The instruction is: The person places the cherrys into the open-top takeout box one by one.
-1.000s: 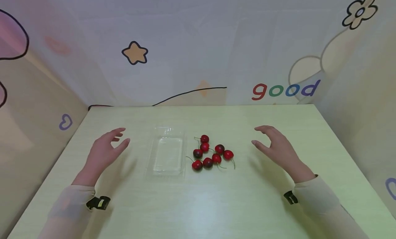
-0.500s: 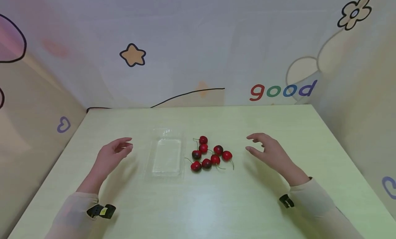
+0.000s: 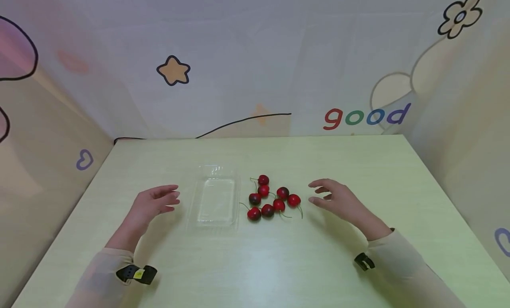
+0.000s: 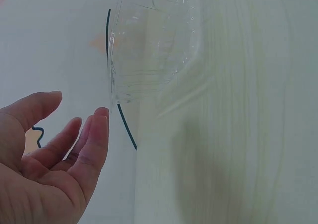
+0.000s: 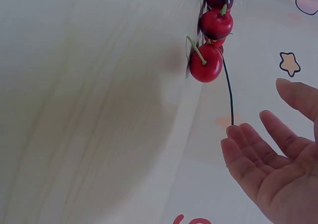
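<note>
From the head view, a clear tray [image 3: 215,201] and a cluster of cherries [image 3: 271,199] lie mid-surface [image 3: 255,263], well clear of every edge; the left hand [image 3: 153,202] and right hand [image 3: 338,202] flank them, fingers relaxed, empty. In the left wrist view, the left hand's fingers [image 4: 92,144] stand just short of the tray. In the right wrist view, the right hand's fingers [image 5: 248,157] are near the cherries, apart, seemingly poised for picking.

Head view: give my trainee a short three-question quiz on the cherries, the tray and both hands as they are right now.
1. True or false: the red cherries lie inside the clear plastic rectangular tray.
2. Which hand is nearest the cherries? A) the left hand B) the right hand
3. Fill in: both hands hold ____, fingers relaxed above the pale green table.

Key:
1. False. The cherries sit in a cluster on the table beside the tray, which holds nothing.
2. B. The right hand's fingertips are close to the cherry at the cluster's edge; the left hand is on the tray's far side.
3. Nothing.
</note>
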